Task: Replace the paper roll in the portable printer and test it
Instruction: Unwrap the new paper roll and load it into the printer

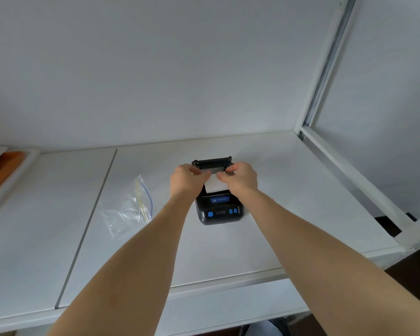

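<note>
Printer (219, 209) (black plastic, lid up) shows flat white paper (215, 184), pinched by left hand (186, 179) and right hand (240, 178).

**Both arms stretched forward, hands side by side**

Two bare forearms reach up toward twelve o'clock and converge. The left hand (186, 179) sits at nine o'clock of the right hand (240, 178), knuckles up. Each curls its fingers and thumb inward in a pinch; the fingertips (207, 174) of the two hands nearly meet.
</note>
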